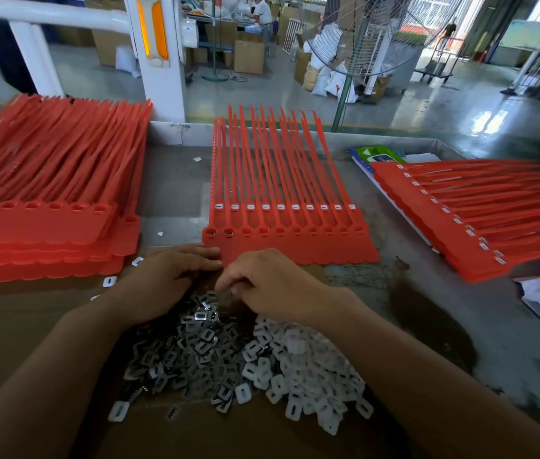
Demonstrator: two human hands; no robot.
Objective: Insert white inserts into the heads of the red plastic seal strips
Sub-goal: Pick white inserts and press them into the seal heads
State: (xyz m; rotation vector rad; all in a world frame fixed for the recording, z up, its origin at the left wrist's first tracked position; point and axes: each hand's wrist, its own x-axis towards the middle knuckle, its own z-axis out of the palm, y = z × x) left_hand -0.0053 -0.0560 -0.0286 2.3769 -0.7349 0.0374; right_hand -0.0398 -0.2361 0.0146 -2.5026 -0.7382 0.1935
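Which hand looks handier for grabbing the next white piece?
Probably right: the right hand lies nearest the white inserts, while the left hand rests on the edge of the red strip sheet.

Smooth red plastic, dull white plastic, shiny metal and brown card.

The red seal strips [290,246] in the middle are smooth plastic with a soft shine, and so are the red stack on the left [40,226] and the red stack on the right [460,220]. The near pile of white inserts [308,376] looks like dull, matt plastic. The grey bits [189,352] beside them are thin shiny metal. Under both lies flat brown cardboard [30,313], matt. The table [427,293] is grey metal, scratched and stained. The far floor [460,104] is glossy.
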